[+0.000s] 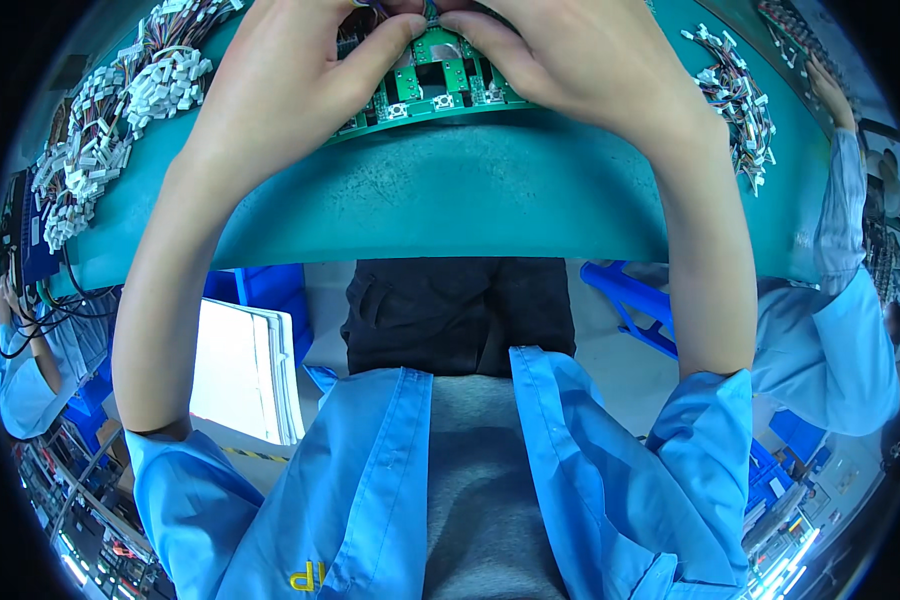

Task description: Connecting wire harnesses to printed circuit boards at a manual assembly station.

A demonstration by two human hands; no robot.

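Observation:
A green circuit board [422,84] with small push switches and black parts lies on the green table mat at the top middle. Over it, my left hand [295,75] comes from the left and my right hand [595,70] from the right. Their thumbs point at each other and nearly meet over the board, around a small part with thin coloured wires. Both hands look closed in a pinch there. Most fingers are hidden or cut off by the top edge, so what they hold cannot be made out.
Bundled wire harnesses with white connectors [170,85] lie at left; another bundle [740,110] lies at right. The green table mat [440,200] ends before my lap. A blue stool [630,300] and white sheets [240,370] are below. Co-workers in blue sit at both sides.

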